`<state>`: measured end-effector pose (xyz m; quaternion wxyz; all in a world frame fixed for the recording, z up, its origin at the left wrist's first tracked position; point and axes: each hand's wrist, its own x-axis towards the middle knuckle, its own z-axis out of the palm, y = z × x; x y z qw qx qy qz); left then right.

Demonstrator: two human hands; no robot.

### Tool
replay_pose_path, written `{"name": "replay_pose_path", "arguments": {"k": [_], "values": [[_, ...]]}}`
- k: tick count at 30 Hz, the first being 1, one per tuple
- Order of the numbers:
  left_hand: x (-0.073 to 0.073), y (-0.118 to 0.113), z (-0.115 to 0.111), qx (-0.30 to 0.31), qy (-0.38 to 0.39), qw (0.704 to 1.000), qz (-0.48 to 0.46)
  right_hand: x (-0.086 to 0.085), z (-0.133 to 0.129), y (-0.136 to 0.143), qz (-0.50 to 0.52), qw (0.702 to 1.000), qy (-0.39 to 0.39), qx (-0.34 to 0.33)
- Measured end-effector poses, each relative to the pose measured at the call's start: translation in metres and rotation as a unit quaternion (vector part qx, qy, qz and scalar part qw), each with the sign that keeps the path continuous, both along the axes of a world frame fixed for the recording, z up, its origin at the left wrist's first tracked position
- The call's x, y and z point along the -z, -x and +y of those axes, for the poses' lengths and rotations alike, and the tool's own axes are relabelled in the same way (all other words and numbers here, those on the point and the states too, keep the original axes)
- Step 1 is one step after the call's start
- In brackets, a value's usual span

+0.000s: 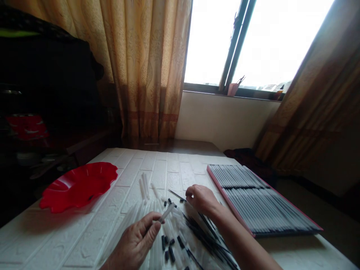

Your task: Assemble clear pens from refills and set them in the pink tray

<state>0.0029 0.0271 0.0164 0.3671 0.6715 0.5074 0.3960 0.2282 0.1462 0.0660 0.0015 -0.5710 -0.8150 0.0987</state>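
Note:
My left hand [140, 238] pinches a translucent plastic tube [168, 212] between thumb and fingers, near the bottom centre. To its right, my right hand [200, 198] is closed beside a thin dark rod [176, 194]; whether its fingertips hold the rod is hidden. Small black caps [171, 253] lie scattered between the hands. Many clear tubes [153, 240] are spread under and around my left hand. A bundle of thin black rods [209, 240] lies below my right forearm.
A red scalloped bowl [80, 185] sits at the table's left. On the right, a pink-edged tray [230, 206] holds two rows of filled tubes. The white brick-patterned table [118, 191] ends before a curtain [149, 71] and window wall.

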Motion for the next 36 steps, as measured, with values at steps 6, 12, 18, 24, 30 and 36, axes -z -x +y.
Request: {"name": "replay_pose_path", "arguments": {"k": [6,12,18,24,30,36], "values": [[0.004,0.001,0.003,-0.016,-0.011,0.999,0.045,-0.004,0.006,0.016,-0.078,0.996,0.045,-0.007],[-0.001,0.002,0.003,-0.011,-0.043,0.991,0.128,-0.010,0.004,0.021,-0.052,0.998,0.028,-0.009],[-0.002,0.001,0.002,-0.012,-0.094,0.987,0.131,-0.029,-0.019,-0.009,0.094,0.994,-0.059,-0.004],[0.004,0.002,0.000,-0.038,-0.187,0.973,0.129,-0.047,-0.048,-0.067,0.384,0.923,-0.011,-0.026],[0.000,0.001,0.002,-0.045,-0.212,0.966,0.138,-0.048,-0.053,-0.066,0.405,0.914,0.014,-0.032],[-0.007,-0.001,-0.001,-0.026,-0.239,0.961,0.138,-0.041,-0.052,-0.055,0.398,0.916,0.003,-0.043]]}}
